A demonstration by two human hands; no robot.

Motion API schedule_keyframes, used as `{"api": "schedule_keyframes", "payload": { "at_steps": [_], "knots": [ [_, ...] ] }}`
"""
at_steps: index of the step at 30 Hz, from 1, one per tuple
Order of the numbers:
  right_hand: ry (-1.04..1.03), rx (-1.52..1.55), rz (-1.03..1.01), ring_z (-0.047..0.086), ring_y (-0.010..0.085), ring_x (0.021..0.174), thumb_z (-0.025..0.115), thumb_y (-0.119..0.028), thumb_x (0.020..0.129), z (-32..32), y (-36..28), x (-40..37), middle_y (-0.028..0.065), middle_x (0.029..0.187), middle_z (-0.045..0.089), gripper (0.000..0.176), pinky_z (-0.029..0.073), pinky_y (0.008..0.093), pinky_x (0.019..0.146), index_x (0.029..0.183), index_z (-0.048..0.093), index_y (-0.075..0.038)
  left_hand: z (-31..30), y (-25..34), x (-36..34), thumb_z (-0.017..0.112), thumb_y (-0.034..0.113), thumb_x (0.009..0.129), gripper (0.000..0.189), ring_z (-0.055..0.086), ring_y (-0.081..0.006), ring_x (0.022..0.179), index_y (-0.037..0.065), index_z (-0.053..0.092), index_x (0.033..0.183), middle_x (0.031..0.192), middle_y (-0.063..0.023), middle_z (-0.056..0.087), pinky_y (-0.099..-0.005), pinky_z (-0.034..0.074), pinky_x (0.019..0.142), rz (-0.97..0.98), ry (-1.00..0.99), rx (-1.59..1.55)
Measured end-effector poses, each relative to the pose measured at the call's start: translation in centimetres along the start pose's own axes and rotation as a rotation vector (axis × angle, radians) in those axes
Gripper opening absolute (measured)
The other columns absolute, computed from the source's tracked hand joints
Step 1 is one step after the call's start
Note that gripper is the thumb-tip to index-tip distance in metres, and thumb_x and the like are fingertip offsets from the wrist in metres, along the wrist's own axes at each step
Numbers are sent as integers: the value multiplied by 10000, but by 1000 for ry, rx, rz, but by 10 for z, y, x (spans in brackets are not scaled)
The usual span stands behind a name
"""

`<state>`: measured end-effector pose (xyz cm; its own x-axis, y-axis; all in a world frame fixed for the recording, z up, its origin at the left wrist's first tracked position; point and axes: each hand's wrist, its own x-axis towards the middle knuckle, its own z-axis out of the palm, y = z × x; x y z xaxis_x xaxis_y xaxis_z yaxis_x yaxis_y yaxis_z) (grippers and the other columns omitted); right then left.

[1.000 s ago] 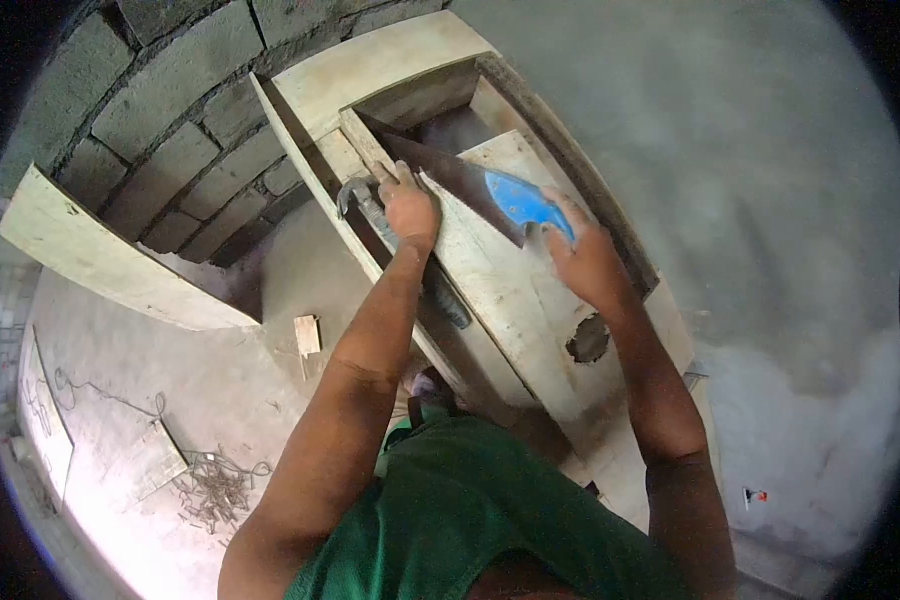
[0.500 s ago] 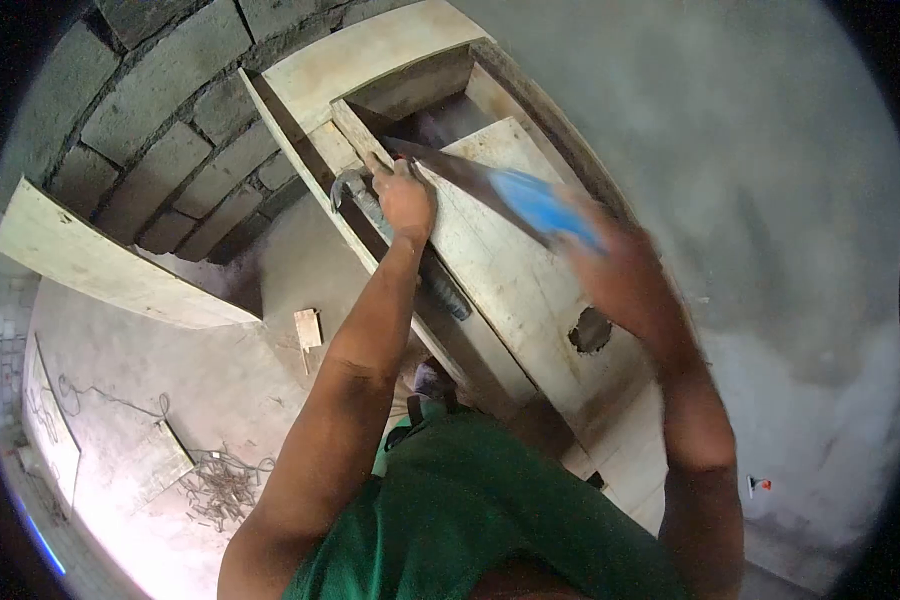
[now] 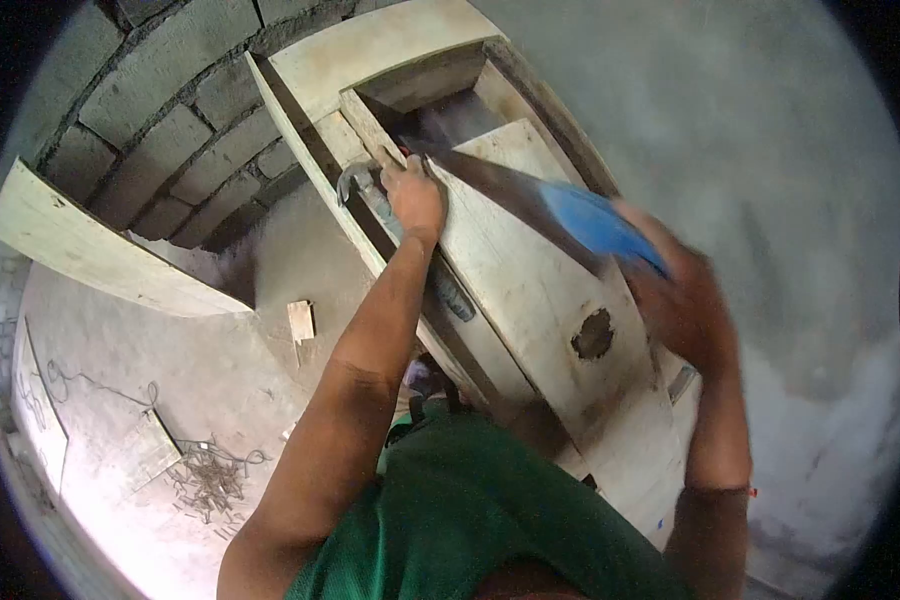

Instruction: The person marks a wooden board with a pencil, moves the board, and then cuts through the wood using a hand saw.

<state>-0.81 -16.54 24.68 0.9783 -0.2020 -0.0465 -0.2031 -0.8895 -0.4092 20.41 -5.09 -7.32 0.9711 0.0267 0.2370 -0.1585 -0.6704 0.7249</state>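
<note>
Two hands were in view: one left hand [image 3: 416, 197] and one right hand [image 3: 685, 300]. There was one saw [image 3: 590, 222], one hammer [image 3: 378, 203], and one large board [image 3: 515, 275] with a single ragged hole [image 3: 592, 334]. On the left were one curved panel [image 3: 110, 245], one small wood scrap [image 3: 301, 320], one flat board [image 3: 150, 452] and, farther left, one long board [image 3: 42, 405]. One heap of thin pieces [image 3: 210, 480] lay near left, its pieces too many to count.

A bare block wall [image 3: 160, 140] and dusty floor [image 3: 220, 355] suggest a building site.
</note>
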Motion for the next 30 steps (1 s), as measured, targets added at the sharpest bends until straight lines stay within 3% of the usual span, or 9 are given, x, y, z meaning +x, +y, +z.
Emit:
{"api": "schedule_keyframes", "payload": {
  "at_steps": [5,13,15,17,21,26,28,29,30],
  "knots": [
    [1,15,35,630,419,1096,597,-153,931,73,20,42,231,1217,634,485,505,447,943,1398,476,-108,5,-2,6,516,114,916,250,453,-503,1228,40,631,1125,1533,-293,252,-489,452,996,-18,-2,-12],
    [-7,-95,112,643,305,1120,535,-97,967,-38,-13,-29,204,1250,635,407,474,397,978,1374,526,-117,-1,6,7,514,29,851,225,440,-492,1233,-29,611,1045,1511,-338,250,-494,439,1015,-8,-4,-33],
    [52,97,-155,637,343,1135,535,-108,966,30,24,13,215,1271,622,426,481,410,979,1390,510,-142,1,2,5,514,31,850,236,451,-492,1220,-24,616,1056,1510,-344,247,-491,433,1021,14,18,-21],
    [-156,23,249,584,372,1207,546,-124,960,70,0,52,233,1319,582,465,452,415,1023,1420,477,-144,20,-10,4,513,82,890,238,451,-496,1226,-16,627,1074,1495,-353,276,-486,414,1038,29,58,-27],
    [44,39,-20,631,435,1068,593,-173,934,92,28,58,281,1183,623,524,510,461,917,1434,451,-108,41,-19,5,492,215,957,381,525,-424,1170,-112,620,1101,1260,-342,551,-461,373,1052,-6,115,141],
    [57,35,-113,588,394,1189,523,-101,960,101,18,55,258,1303,583,497,436,423,1019,1447,430,-63,-29,15,9,450,154,950,367,412,-438,1324,-54,594,1216,1345,-331,498,-532,248,1153,-45,-158,107],
    [-18,67,-6,561,322,1224,492,-97,960,98,14,61,231,1359,546,485,437,383,1018,1442,447,-82,12,0,0,454,134,940,410,383,-477,1323,-8,520,1319,1435,-325,395,-584,266,1119,59,159,53],
    [-1,79,-43,578,321,1197,491,-85,951,99,19,64,229,1350,553,494,456,373,987,1443,446,-80,-31,15,-11,472,124,914,501,301,-518,1371,1,457,1399,1496,-322,319,-618,244,1115,36,-11,-176],
    [-22,91,-71,578,321,1197,491,-85,951,99,23,67,229,1350,553,494,456,373,987,1443,446,-80,-44,21,-22,499,112,878,570,209,-537,1417,0,432,1432,1533,-329,254,-636,207,1124,220,-219,306]
  ]
}}
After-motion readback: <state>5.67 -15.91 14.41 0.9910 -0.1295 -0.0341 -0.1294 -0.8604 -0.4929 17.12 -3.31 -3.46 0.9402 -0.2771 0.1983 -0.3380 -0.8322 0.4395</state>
